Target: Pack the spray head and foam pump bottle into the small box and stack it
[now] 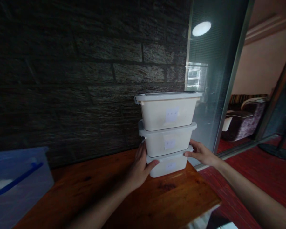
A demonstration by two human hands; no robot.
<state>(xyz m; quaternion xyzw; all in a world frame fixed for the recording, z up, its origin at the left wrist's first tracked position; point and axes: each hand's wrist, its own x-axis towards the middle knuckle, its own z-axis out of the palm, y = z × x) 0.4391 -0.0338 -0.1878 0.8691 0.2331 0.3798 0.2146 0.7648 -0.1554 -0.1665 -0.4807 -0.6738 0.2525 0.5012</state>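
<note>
Three white plastic bins stand stacked on a wooden table (124, 197) against a dark brick wall. Each carries a small pale label on its front. My left hand (140, 167) is wrapped round the left end of the bottom bin (168, 167), thumb on its front. My right hand (201, 153) grips the same bin's right end at the rim. The middle bin (168, 141) and the lidded top bin (168, 111) rest above, upright and aligned.
A translucent blue tub with a blue handle (14, 184) sits at the table's left end. A glass panel (212, 79) rises right of the stack. Beyond it lie red floor, a sofa (245, 117) and a dark stand base (276, 151).
</note>
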